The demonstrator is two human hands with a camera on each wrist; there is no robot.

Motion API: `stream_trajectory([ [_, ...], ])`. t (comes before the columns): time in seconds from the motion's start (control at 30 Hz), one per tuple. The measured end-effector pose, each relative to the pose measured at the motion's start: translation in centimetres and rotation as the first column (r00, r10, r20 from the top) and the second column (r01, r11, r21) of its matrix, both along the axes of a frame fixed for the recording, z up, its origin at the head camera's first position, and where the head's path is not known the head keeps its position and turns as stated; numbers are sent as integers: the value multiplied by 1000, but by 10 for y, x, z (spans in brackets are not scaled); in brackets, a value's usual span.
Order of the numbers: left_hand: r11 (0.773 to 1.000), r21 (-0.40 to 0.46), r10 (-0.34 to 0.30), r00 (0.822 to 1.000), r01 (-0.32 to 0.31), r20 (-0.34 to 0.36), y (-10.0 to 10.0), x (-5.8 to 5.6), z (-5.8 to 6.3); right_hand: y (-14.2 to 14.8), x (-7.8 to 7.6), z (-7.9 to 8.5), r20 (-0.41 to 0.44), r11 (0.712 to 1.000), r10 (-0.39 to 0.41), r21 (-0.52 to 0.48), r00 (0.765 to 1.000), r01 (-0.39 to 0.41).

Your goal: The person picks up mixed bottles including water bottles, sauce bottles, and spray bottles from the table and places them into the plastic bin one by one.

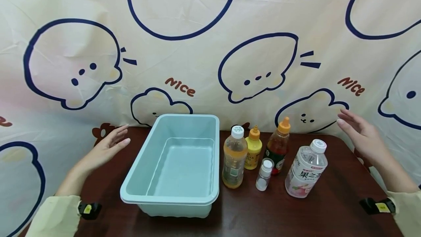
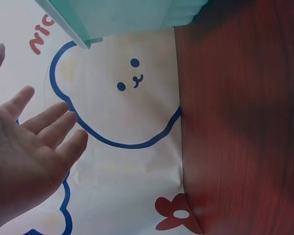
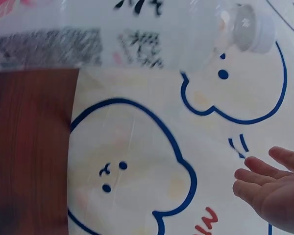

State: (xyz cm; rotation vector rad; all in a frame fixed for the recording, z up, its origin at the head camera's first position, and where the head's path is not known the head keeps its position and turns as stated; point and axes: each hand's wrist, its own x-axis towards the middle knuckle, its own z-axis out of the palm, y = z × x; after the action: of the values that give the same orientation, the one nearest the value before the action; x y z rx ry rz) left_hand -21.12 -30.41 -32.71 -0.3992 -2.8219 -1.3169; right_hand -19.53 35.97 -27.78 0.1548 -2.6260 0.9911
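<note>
My left hand (image 1: pixel 106 148) hovers left of a pale blue plastic basin (image 1: pixel 215 156), fingers loosely extended and holding nothing. On the other side, my right hand (image 1: pixel 365 138) is raised beyond the large drink bottle with a white cap and pink-white label (image 1: pixel 304 173), also holding nothing. Between basin and that bottle stand a half-clear bottle with amber liquid (image 1: pixel 234 160), a yellow squeeze bottle (image 1: pixel 253 149), a red sauce bottle with an orange cap (image 1: pixel 277 147) and a small clear bottle with a white cap (image 1: pixel 264 175). The left wrist view shows the spread fingers (image 2: pixel 54 125) apart from the basin.
All the items stand on a dark reddish-brown wooden table (image 1: pixel 256 215). Behind it hangs a pale cloth (image 1: pixel 204 57) with blue cartoon outlines, meeting the table's back edge. The basin's inside shows only its bare floor.
</note>
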Motion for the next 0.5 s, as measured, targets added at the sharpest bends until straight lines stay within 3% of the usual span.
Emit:
stream_trajectory([
  [0.3,999,44,-31,999,30,33,5,2,-3,-13,6,8,1,997,-13,-70,1000,13],
  [0.5,998,42,-43,998,40,52,10,4,-3,-24,10,14,-5,993,29,-110,1000,-30],
])
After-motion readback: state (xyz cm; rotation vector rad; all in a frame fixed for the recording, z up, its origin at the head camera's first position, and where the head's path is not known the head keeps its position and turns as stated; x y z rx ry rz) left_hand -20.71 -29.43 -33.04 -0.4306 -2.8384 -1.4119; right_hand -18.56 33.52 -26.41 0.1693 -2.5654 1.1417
